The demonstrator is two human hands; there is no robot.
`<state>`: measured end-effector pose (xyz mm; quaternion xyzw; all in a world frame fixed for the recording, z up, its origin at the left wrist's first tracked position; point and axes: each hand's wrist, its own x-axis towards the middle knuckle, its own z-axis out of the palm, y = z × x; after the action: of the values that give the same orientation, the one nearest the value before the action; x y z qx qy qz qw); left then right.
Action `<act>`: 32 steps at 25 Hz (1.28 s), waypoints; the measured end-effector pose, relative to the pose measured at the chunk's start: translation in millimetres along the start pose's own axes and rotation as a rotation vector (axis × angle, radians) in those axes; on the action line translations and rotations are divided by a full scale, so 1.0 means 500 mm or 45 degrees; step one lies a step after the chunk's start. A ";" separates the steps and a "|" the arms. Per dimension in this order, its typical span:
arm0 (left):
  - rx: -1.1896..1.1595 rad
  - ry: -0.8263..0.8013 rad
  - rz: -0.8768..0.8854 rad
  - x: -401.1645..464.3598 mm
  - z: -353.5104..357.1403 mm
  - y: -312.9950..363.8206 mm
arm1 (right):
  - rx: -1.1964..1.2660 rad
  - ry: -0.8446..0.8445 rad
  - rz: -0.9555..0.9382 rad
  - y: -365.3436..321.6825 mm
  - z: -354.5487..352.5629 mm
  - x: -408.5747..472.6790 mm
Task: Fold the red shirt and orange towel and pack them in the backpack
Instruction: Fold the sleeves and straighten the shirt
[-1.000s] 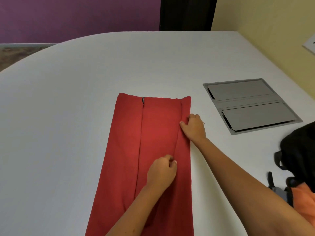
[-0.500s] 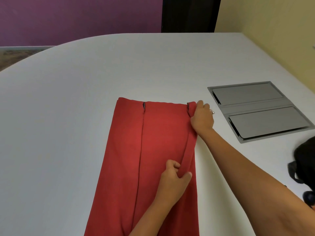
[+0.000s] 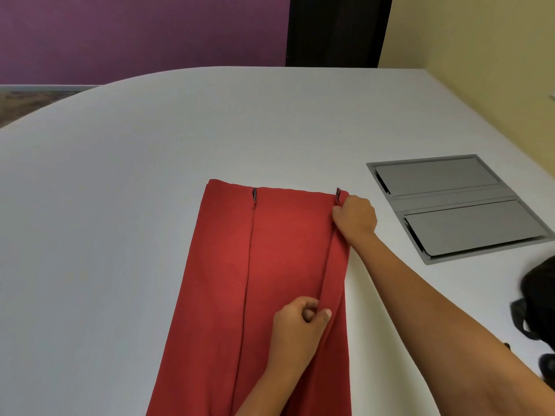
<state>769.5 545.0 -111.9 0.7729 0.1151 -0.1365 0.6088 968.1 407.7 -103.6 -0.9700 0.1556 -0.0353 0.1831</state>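
The red shirt [image 3: 285,256] lies flat on the white table [image 3: 120,205] as a long strip running toward me, with both long sides folded inward. My right hand [image 3: 356,219] pinches the right fold near the shirt's far right corner. My left hand [image 3: 300,325] grips the same fold lower down, thumb on top of the cloth. The black backpack [image 3: 537,298] shows only partly at the right edge. The orange towel is out of view.
A grey recessed cable hatch [image 3: 456,205] with two flaps sits in the table to the right of the shirt. The table's curved edge runs along the far left. A yellow wall [image 3: 495,70] borders the right side.
The right side panel has been pulled out toward the right edge. My right hand slid up along the fold to the far corner; my left hand shifted right onto the fold. The towel left the view.
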 end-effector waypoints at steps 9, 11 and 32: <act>0.092 0.350 0.276 -0.027 -0.086 -0.029 | 0.798 0.015 -0.078 -0.134 0.034 -0.015; 0.196 0.377 0.172 -0.019 -0.105 -0.056 | 0.707 -0.060 -0.086 -0.152 0.072 -0.017; 0.551 0.228 0.118 -0.028 -0.111 -0.098 | 0.827 -0.005 -0.278 -0.085 0.103 -0.224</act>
<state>743.6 610.2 -139.4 0.8990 0.1012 -0.0608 0.4218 880.5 498.5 -137.3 -0.8721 0.0310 -0.1006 0.4778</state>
